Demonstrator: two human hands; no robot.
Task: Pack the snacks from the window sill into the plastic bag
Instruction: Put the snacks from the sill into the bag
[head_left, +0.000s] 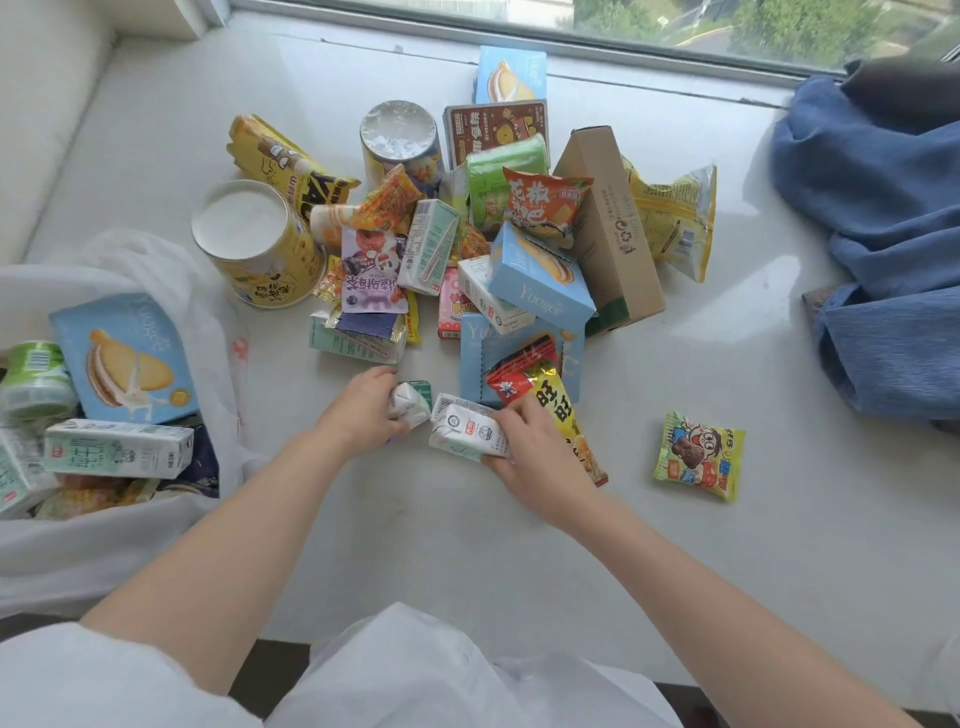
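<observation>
A heap of snacks lies on the white window sill (519, 545): yellow tubs (254, 244), light-blue boxes (540, 275), milk cartons and foil packets. My left hand (363, 410) grips a small mint-and-white carton (413, 402) at the heap's near edge. My right hand (540, 457) grips a second small milk carton (467, 431), beside a red-and-yellow packet (550, 400). The white plastic bag (156, 260) lies open at the left and holds a blue biscuit box (124, 358), a milk carton (119, 449) and a green-lidded jar (36, 379).
A single yellow-green packet (698, 454) lies apart at the right. A brown cardboard box (608, 223) leans at the heap's right side. Blue cloth (883, 249) is piled at the sill's right end. The window frame (519, 36) runs along the back.
</observation>
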